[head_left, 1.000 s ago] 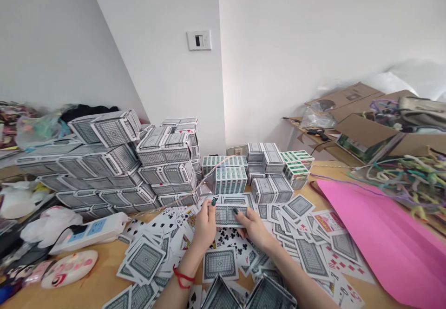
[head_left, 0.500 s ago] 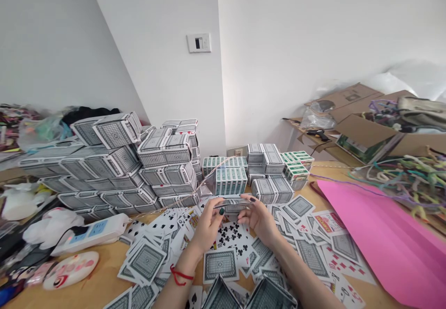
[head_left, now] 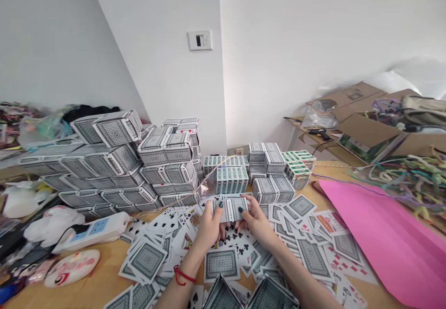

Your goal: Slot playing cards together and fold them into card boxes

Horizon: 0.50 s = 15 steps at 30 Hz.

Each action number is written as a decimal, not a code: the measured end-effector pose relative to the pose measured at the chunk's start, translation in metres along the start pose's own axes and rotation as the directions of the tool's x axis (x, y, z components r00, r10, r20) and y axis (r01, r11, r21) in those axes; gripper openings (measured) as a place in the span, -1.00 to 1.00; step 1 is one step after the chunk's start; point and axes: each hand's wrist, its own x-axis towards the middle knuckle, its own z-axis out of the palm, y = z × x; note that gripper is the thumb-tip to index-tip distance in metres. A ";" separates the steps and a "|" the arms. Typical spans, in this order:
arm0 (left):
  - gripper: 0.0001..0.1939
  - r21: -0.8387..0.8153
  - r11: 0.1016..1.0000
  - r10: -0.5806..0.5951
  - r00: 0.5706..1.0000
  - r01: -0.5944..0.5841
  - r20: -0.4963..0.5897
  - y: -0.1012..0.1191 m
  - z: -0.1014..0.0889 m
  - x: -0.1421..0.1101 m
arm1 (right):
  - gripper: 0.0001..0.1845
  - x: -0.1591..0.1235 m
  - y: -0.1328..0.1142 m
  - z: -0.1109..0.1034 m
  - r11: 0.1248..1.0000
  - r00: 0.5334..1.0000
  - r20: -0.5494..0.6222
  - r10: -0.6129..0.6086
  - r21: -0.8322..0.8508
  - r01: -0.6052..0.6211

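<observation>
My left hand (head_left: 209, 227) and my right hand (head_left: 257, 223) meet over the middle of the table, and both grip a small bunch of playing cards (head_left: 231, 208) with grey patterned backs facing me. Fingers of each hand curl over the cards' edges. A red cord is tied round my left wrist. Loose playing cards (head_left: 219, 262) lie scattered face up and face down under and around both hands, on the wooden table (head_left: 101, 276).
Stacks of grey card boxes (head_left: 114, 160) rise at the back left, smaller green and grey packs (head_left: 268, 169) behind the hands. A pink paper sheet (head_left: 379, 234) lies right, cardboard boxes (head_left: 369, 128) beyond it. A white power strip (head_left: 90, 231) sits left.
The cards in my hands were tipped edge-on half a second ago; now their backs face me again, held slightly closer together. The hands stayed in the same spot.
</observation>
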 end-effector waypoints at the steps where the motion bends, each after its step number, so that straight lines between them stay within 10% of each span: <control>1: -0.67 0.029 0.999 0.017 1.000 -0.017 0.000 0.000 0.000 -0.001 | -0.44 0.000 0.001 0.000 1.000 1.000 -0.002 0.002 0.007 -0.002; 15: -0.68 0.057 0.995 0.078 0.993 -0.083 0.089 0.002 -0.001 -0.005 | -0.47 -0.005 0.004 0.004 0.999 0.999 0.015 -0.033 -0.041 0.034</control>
